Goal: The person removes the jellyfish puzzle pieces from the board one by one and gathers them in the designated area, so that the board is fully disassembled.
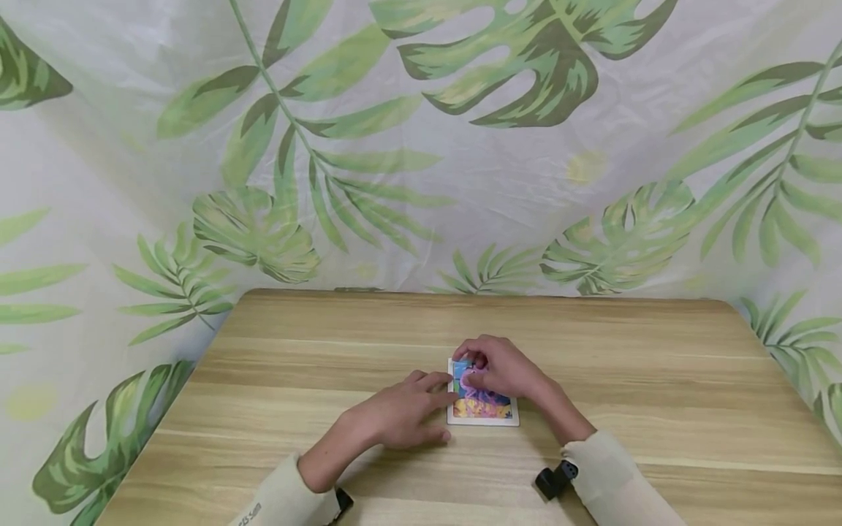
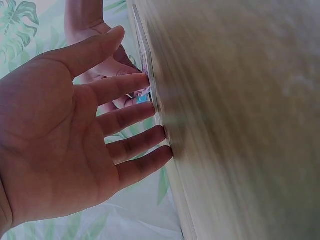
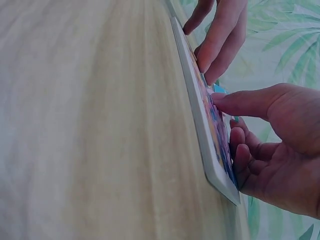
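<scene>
I've got the left hand relaxed, touching the picture board flat on the table, probably to steady it while the right hand bends over it, can't tell if pinching anything.

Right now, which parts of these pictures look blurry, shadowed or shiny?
Head view: brightly lit, with faint sheen on the leafy backdrop; left wrist view: dimmer, tabletop smeared and soft, a dark shadow beside the fingers; right wrist view: tabletop blurry, the white-bordered picture looking clearer.
</scene>
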The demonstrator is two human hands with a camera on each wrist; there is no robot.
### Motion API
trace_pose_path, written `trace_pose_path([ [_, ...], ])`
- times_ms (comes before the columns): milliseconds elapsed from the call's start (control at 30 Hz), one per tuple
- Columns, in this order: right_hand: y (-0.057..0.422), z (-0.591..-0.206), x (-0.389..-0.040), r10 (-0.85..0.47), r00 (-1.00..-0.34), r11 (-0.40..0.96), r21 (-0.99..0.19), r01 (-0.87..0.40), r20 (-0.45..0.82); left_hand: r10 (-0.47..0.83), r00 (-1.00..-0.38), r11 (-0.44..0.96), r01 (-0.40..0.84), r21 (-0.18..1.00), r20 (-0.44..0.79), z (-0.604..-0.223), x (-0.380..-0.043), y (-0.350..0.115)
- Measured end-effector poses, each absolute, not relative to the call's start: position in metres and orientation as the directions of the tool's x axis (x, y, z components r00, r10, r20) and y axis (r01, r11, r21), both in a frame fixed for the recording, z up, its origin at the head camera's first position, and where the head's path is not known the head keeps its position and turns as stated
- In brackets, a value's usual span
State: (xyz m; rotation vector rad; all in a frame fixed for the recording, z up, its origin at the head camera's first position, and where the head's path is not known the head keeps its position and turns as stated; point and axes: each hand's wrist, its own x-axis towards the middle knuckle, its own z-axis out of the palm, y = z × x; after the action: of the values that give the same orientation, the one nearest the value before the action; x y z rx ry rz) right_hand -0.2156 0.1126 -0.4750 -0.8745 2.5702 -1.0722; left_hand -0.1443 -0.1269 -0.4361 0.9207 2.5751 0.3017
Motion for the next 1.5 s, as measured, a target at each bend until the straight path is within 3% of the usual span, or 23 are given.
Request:
trace_pose_path([
  [1067, 0.118, -0.472, -0.215, -0.542, -0.840, 0.517, -0.782, -0.347, 0.014, 0.635, -0.714, 0.770, 0.557, 0.312, -0.293, -0.436, -0.145, -0.125],
  [1500, 0.155, -0.473, -0.214, -0.481, -0.876, 0.515, -0.819, -0.252, -0.033, 0.622, -0.724, 0.781, 0.546, 0.304, -0.298, -0.436, -0.143, -0.124],
])
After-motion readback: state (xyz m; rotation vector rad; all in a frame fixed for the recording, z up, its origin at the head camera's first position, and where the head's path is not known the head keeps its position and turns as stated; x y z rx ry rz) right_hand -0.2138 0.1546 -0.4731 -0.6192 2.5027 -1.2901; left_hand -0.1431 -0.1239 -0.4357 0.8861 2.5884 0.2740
